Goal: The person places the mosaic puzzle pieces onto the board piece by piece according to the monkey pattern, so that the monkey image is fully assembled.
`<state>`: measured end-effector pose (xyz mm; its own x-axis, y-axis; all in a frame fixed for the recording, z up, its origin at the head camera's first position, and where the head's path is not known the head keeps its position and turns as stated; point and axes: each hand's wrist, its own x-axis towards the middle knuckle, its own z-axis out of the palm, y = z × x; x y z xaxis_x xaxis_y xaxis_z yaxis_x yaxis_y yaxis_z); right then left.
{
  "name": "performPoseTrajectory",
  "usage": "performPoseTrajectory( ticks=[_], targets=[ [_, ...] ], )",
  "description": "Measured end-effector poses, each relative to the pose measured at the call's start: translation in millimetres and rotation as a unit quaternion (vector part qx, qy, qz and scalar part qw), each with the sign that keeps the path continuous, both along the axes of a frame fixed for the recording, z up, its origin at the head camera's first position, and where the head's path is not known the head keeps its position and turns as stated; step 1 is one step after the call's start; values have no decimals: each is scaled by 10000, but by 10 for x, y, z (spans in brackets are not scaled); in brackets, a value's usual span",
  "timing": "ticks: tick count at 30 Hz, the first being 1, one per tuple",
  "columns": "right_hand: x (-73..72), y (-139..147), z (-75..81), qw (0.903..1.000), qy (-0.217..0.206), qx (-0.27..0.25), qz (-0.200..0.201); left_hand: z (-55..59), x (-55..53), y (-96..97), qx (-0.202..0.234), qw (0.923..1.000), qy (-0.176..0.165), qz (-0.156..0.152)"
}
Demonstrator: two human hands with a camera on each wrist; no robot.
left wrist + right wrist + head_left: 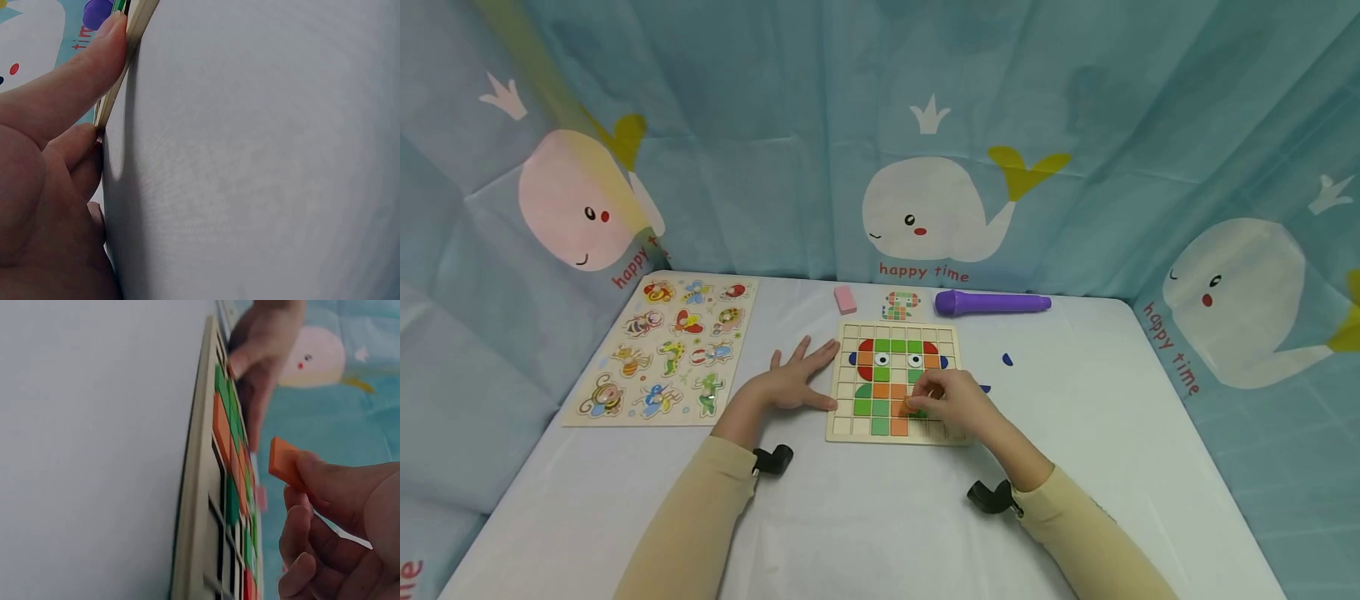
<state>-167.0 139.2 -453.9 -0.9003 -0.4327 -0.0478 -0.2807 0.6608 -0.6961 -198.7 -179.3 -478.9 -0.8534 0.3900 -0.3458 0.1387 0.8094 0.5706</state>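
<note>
A square wooden grid board (842,432) lies on the table, partly filled with green, orange, red and blue tiles and two eye tiles. My left hand (782,385) spreads its fingers at the board's left side, its thumb and fingertips touching the edge. Over the lower right part of the grid, my right hand (953,402) pinches an orange square tile (285,462) between thumb and fingers. In the right wrist view the tile is raised off the board. That hand covers some of the cells below it.
Blue tile pieces (1007,359) lie right of the board. Behind it are a pink block (845,300), a small pattern card (901,305) and a purple microphone-shaped object (992,303). An insect picture board (658,350) lies at left. A whale-print curtain (775,192) encloses the table.
</note>
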Motion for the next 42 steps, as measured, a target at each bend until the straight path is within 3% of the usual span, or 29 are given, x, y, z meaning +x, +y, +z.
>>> performPoseTrajectory(
  ticks=[6,14,26,34,42],
  targets=[
    [33,-241,-36,9996,-29,-71,285,-13,1,12,-29,10000,19,-10],
    [59,-421,-77,9993,-116,130,332,-25,-5,20,-58,10000,17,-58],
    [93,-703,-173,9928,595,707,766,1,7,-10,-36,10000,50,-61],
    [118,-762,-176,9902,733,991,654,-3,7,-10,-112,9999,97,-66],
    [85,-586,-54,9964,533,663,40,-21,-6,-11,-68,9999,102,-53]
  ],
)
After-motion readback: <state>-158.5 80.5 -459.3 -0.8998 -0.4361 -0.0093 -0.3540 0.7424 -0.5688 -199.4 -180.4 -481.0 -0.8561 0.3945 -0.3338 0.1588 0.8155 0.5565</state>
